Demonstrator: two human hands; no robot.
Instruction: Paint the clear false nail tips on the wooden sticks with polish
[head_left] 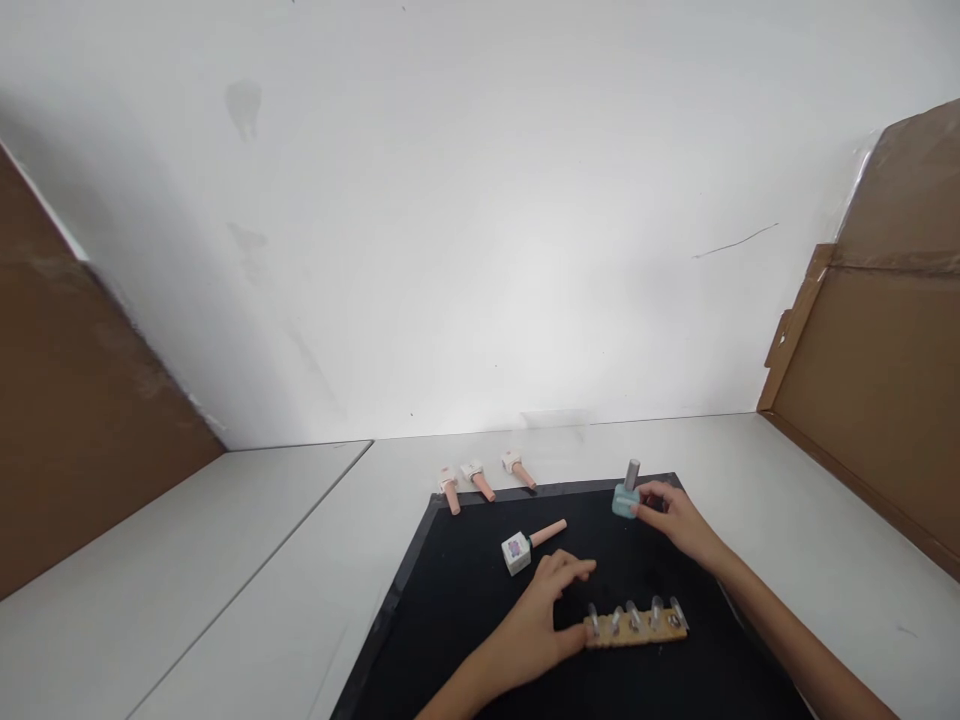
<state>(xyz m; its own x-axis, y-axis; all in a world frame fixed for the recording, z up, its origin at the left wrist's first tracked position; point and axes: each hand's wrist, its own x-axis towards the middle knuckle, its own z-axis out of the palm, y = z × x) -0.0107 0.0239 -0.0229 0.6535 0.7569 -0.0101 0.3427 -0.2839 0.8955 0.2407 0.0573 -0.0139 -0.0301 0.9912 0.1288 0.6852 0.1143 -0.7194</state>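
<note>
My right hand (675, 518) grips a light teal nail polish bottle (624, 501) with a silver cap, near the mat's far right corner. The bottle is nearly upright. Below and to the left, my left hand (536, 622) has its fingers apart, and its thumb touches the left end of a tan strip (637, 632). Several clear false nail tips (656, 611) stand in a row on that strip. Just beyond my left fingers lies a white nail polish bottle (516, 553) with a long pink cap, on its side.
A black mat (457, 610) covers part of the white table (247, 580). Along its far edge lie three pale bottles with pink caps: one at the left (448, 488), a middle one (478, 480), and a right one (519, 468). Brown cardboard (877, 390) stands at both sides, before a white wall.
</note>
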